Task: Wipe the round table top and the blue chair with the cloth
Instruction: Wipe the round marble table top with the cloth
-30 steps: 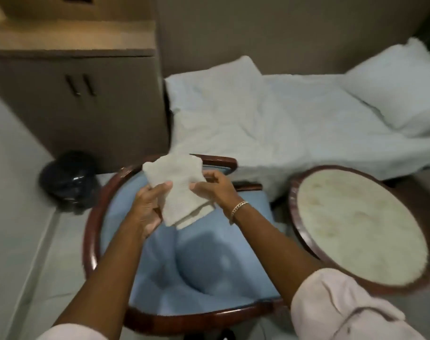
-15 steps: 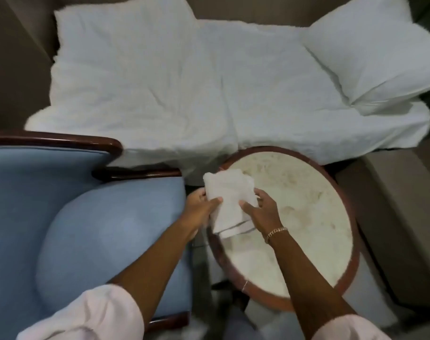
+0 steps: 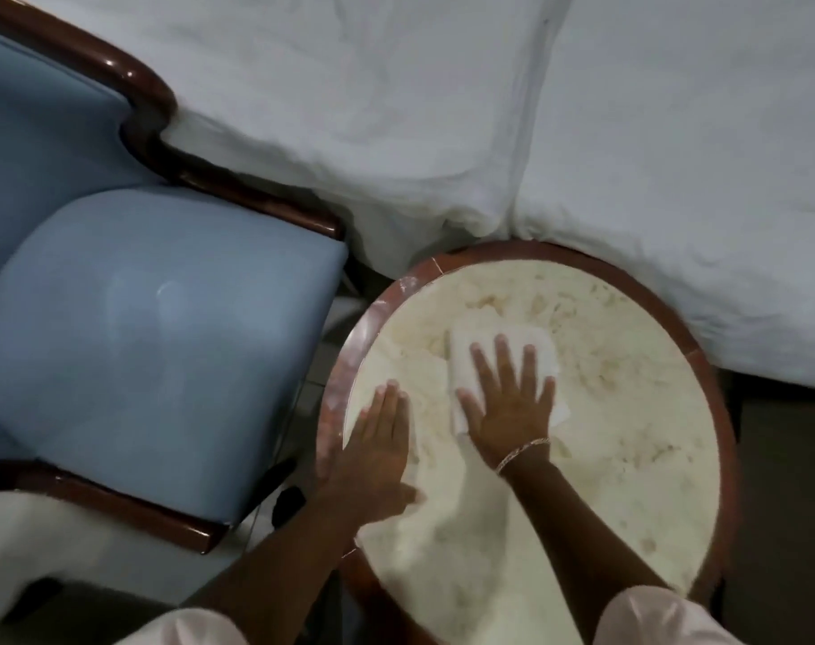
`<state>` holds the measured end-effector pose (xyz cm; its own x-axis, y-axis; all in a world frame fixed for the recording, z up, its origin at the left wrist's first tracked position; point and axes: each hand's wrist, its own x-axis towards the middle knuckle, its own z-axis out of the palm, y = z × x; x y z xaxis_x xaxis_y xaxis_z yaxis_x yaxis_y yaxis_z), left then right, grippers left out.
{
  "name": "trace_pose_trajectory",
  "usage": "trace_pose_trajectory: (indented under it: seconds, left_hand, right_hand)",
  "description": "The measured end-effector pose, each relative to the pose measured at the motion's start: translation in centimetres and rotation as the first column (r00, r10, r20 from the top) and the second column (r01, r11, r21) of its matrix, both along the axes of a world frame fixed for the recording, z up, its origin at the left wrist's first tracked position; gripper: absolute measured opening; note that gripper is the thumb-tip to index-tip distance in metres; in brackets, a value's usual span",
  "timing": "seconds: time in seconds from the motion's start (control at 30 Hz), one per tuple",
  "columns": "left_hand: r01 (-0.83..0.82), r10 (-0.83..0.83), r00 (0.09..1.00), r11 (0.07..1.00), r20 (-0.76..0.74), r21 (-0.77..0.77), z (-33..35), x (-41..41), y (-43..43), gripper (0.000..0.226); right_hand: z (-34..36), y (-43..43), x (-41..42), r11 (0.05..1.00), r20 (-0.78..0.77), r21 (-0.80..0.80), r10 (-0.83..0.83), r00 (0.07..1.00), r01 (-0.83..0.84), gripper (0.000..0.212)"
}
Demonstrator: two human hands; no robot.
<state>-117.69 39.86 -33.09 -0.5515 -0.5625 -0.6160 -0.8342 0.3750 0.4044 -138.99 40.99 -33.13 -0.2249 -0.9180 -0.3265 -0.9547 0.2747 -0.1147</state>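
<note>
White bed behind, round marble worktop, right hand flat, fingers spread on folded white cloth, left hand open, flat on the rim, blue chair beside

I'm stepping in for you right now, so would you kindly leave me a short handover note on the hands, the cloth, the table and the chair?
Right hand: flat, fingers spread, pressing the white cloth onto the round table top, left of centre.
Left hand: flat and empty on the table's near-left edge, bracing.
Blue chair: left of the table, nothing on its seat.
Done: cloth is down on the table; how much is already wiped cannot be told.
Left: wipe the table top, then the chair.
</note>
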Motion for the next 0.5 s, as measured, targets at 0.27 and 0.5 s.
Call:
trace_pose_trajectory:
  seconds: [0.27, 0.5]
  left_hand:
    - [-0.165, 0.108, 0.979, 0.921, -0.175, -0.353, -3.5, -0.7, 2.5, 0.113]
    - [-0.184, 0.095, 0.971, 0.882, -0.219, -0.433, -4.9, -0.8, 2.9, 0.106]
  right_hand:
    - [-2.7, -6.4, -0.4, 0.911, -0.073, -0.188, 0.361, 0.930, -0.368, 0.067]
    - [-2.5, -12.9, 1.0, 0.980, 0.044, -0.199, -0.001, 0.999, 0.009, 0.065]
